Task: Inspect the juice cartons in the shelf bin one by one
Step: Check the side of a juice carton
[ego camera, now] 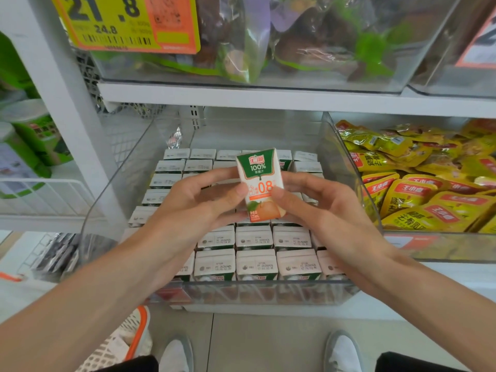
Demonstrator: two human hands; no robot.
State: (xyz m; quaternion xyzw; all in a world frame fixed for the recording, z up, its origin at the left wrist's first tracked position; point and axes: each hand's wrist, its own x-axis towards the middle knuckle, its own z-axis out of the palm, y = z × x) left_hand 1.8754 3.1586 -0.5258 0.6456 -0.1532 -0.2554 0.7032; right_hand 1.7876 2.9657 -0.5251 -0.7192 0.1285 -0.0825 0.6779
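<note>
Forearms reach in, one juice carton held up for reading.
Left hand at nine o'clock and right hand at three pinch its edges, keeping the label unobscured, above the packed cartons in the shelf bin.

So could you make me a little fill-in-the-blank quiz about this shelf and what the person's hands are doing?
1. The left hand and right hand together hold just ____ carton.
2. Its top band is coloured ____.
3. The snack packets on the right are mostly ____.
4. The price tag overhead reads 21.____

Missing words: one; green; yellow; 8
</note>
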